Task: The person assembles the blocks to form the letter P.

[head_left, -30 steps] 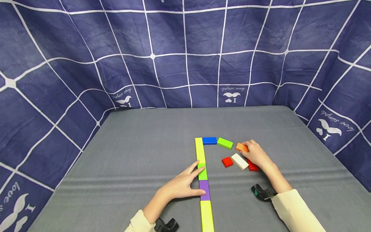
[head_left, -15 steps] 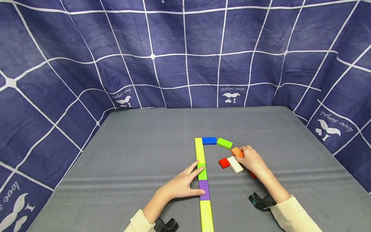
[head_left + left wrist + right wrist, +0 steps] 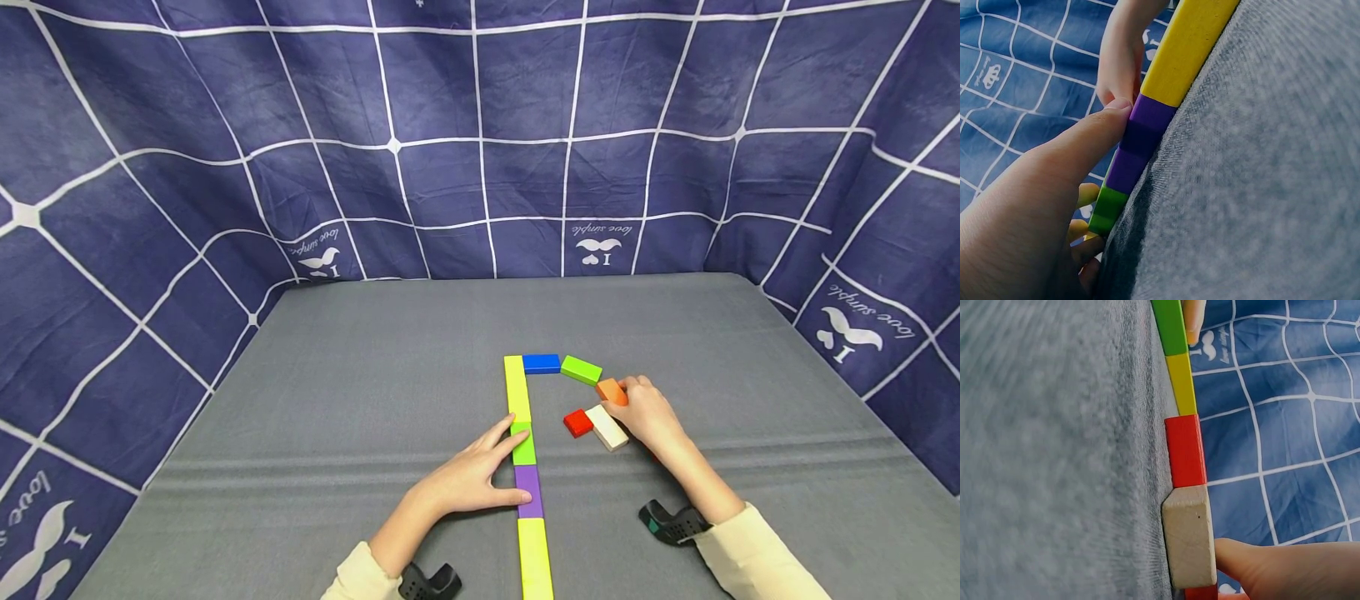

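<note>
Flat blocks lie on the grey cloth. My left hand (image 3: 467,479) rests along a straight column, fingertips on the light green block (image 3: 524,450) and thumb on the purple block (image 3: 528,481). Yellow blocks (image 3: 536,558) (image 3: 517,387) continue it at both ends. From the far end a blue block (image 3: 542,364) and a slanted lime block (image 3: 581,370) lead right. My right hand (image 3: 648,415) pinches the orange block (image 3: 610,392) at the lime one's near right corner. Beside that hand lie a white block (image 3: 606,427) and a small red block (image 3: 577,422). Another red block (image 3: 1200,594) is mostly hidden.
The grey cloth surface (image 3: 360,358) spreads on both sides of the blocks. A dark blue curtain (image 3: 435,192) with white grid lines hangs behind and along both sides. Black devices (image 3: 675,523) are strapped at both wrists.
My right hand has slid left and nearer with the orange block, which now meets the lime block. The white and small red blocks have shifted left and touch. The left hand has stayed put.
</note>
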Demonstrator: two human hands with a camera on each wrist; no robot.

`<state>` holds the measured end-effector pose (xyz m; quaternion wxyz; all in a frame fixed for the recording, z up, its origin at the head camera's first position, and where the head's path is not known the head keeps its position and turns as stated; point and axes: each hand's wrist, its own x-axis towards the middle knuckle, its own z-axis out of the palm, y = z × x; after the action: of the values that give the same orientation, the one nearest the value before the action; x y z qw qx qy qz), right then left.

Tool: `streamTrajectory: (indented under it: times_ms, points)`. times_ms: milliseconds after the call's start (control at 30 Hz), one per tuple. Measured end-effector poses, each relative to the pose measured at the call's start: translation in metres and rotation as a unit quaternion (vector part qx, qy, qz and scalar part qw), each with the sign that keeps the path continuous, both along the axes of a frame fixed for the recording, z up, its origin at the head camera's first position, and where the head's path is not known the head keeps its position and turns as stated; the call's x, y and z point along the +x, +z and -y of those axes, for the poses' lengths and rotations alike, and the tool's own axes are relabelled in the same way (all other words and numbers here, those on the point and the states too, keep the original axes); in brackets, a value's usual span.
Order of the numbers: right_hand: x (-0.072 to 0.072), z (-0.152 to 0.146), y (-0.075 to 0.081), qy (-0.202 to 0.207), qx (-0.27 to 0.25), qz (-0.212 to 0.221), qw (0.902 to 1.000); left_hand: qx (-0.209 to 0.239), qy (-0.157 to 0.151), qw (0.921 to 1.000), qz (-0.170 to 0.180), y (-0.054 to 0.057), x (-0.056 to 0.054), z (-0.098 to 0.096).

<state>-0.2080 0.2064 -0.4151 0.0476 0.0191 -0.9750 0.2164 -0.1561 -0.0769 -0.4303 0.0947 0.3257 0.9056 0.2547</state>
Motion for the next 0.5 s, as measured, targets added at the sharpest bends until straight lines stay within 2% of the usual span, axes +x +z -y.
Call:
streamTrajectory:
  times_ms: [400,500]
  points:
    - [-0.0002,0.0008,-0.0009,-0.009,-0.011,-0.009,0.9999,0.002,0.001,1.0000,0.007,-0.0010,-0.0005,-0.0003]
    - [0.0023,0.0011,0.0022,-0.017,-0.001,0.001,0.9999,0.004,0.002,1.0000,0.007,-0.0010,0.0001,0.0000]
